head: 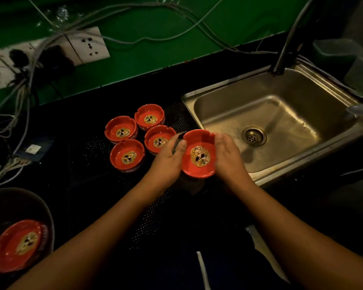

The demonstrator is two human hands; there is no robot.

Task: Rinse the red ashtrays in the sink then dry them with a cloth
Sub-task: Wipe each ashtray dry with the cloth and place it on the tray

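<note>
Countertop [82, 155] — black, dotted — meets steel sink [302, 86] under green wall [155, 49].

both bare forearms reach forward, left grip [168, 159] and right grip [228, 155] curled round the red ashtray [198, 141] between them.

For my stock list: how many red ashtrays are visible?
6 ashtrays: four clustered on the counter, one held by both hands, one in the dark bowl lower left. More may be hidden.
</note>
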